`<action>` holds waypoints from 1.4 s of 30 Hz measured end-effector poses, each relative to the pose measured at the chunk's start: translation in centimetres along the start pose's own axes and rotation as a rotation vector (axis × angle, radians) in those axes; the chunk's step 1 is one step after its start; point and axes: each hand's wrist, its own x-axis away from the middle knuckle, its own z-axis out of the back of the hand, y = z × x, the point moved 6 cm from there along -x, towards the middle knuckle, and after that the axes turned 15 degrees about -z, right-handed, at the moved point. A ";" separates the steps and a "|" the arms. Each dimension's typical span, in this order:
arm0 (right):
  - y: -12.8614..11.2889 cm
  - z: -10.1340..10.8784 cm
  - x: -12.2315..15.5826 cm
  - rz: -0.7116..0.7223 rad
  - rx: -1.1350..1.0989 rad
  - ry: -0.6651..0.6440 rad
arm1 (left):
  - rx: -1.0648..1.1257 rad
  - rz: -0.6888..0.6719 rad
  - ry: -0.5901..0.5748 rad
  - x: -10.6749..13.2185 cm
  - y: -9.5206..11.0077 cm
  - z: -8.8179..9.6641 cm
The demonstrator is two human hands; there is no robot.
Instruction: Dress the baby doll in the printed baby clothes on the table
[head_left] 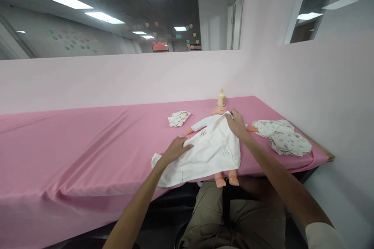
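Observation:
A baby doll [226, 179] lies on its back on the pink table cover [87, 144], its feet at the near edge. A white garment [207, 149] is spread over its body. My left hand [177, 149] lies flat on the garment's left side, fingers stretched out. My right hand [236, 123] pinches the garment's upper edge near the doll's neck. One doll arm in a white sleeve [201, 123] sticks out to the left.
A small folded cloth [178, 118] lies left of the doll. A pile of patterned clothes [282, 136] sits at the right, near the table's end. A small cream bottle [221, 98] stands behind the doll's head by the pink wall.

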 end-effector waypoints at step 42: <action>-1.1 -11.9 0.5 -0.004 0.544 -0.416 | -0.611 0.400 0.022 -1.9 -10.2 13.5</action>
